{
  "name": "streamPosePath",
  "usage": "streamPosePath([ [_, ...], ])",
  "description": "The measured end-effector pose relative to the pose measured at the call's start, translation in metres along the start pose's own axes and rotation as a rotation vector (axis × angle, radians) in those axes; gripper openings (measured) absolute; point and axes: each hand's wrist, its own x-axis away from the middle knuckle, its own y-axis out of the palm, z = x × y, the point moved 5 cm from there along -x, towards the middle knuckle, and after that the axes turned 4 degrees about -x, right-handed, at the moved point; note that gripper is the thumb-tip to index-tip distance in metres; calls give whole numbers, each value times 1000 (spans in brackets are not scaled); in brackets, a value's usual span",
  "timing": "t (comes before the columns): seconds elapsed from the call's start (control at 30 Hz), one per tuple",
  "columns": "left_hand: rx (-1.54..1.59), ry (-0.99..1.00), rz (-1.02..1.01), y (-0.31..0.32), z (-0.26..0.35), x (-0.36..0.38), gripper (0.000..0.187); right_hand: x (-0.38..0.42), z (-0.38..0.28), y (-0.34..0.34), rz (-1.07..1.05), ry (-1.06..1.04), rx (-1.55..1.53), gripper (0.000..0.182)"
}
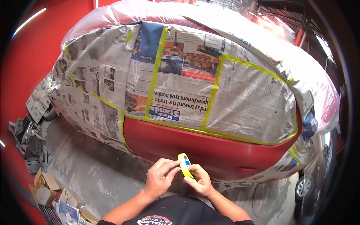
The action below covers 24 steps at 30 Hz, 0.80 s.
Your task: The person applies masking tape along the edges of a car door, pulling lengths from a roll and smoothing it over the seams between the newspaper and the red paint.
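A roll of yellow masking tape (183,160) is held upright between my two hands, in front of my chest. My right hand (198,180) grips the lower right part of its ring, thumb below and fingers at the core. At the roll's upper left side, my left hand (160,174) has thumb and fingers pinched together; a tape end between them cannot be made out. Beyond the hands stands a car with a bare red door panel (180,140). Newspaper sheets (183,82) cover its windows, edged with strips of yellow tape (154,78).
Clear plastic film (232,18) drapes the car's roof. Cardboard boxes (45,187) stand on the concrete floor (86,161) at lower left, with dark car parts (33,146) behind them. A wheel (304,186) shows at right. A red wall (26,75) rises at left.
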Motion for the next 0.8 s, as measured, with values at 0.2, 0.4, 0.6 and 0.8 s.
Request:
streamPosePath([
  [0.2,-195,266,-114,-3,2,9,37,18,-9,12,55,130,184,33],
  [0.4,615,-658,-225,34,-51,43,29,46,-14,18,139,102,158,39],
  [0.6,-214,182,-112,25,2,39,26,66,-5,15,172,214,111,41],
  [0.8,475,-693,-200,53,-49,66,18,74,-14,17,170,126,103,39],
])
